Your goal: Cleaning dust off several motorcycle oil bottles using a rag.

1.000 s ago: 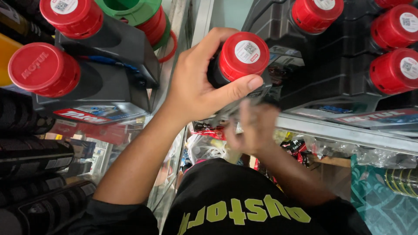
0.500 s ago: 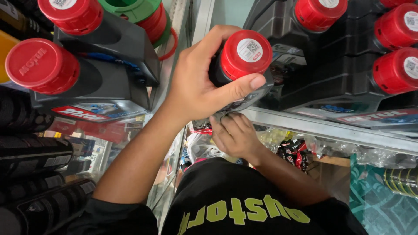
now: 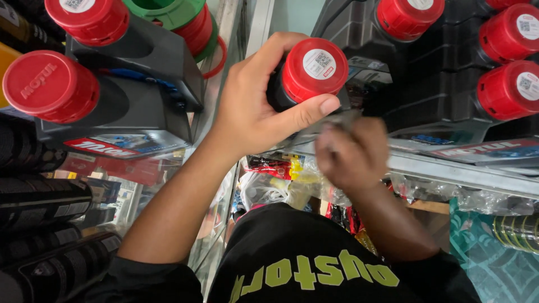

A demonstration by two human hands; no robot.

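Gripping just below the cap, my left hand (image 3: 252, 112) has its fingers wrapped round the neck of a dark plastic oil bottle with a red screw cap (image 3: 313, 70), thumb pressed along the near side of the cap. That grip is closed and firm on the bottle. My right hand (image 3: 352, 154) sits just beneath it, blurred, fingers curled against the bottle's lower body; I cannot tell whether it clamps or only brushes the surface.

I judge the bottle stiff-walled and fairly heavy if full, with smooth plastic that could slip, so the ribbed cap and the neck under it look like the surest hold, with a second hand under the body for weight. Its long axis runs toward the camera, cap pointing at me, base away and hidden.

It hangs in the gap between two shelves. To the right, more dark bottles with red caps (image 3: 508, 90) stand on a metal shelf edge (image 3: 449, 171). To the left, a dark jug with a large red cap (image 3: 50, 87) and a green-capped container (image 3: 168, 11) sit close.
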